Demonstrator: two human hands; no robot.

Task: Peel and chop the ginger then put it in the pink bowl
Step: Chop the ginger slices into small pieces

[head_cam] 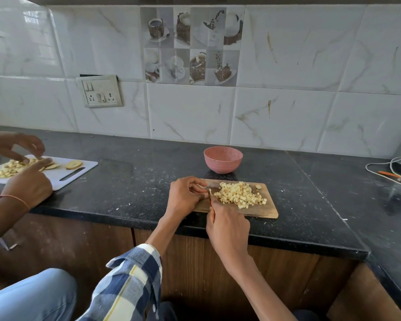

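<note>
Chopping looks nearly finished: a loose heap of pale yellow diced ginger [240,194] covers the middle of the rectangular wooden chopping board [262,210], and only a last small piece seems to remain under the blade at the heap's nine o'clock edge. The round matte pink bowl [223,159], at twelve o'clock from the board on the speckled black stone counter [134,181], shows no ginger, so the transfer is judged still to come. The left hand [185,196] has its fingers curled, pinching that small piece. The right hand [228,229] is closed round the handle of a small knife [209,192] with a red-edged handle and thin metal blade. A stubby offcut [258,186] lies at the board's one o'clock corner. The cubes look firm, dry and irregular; the board's grain is smooth.
</note>
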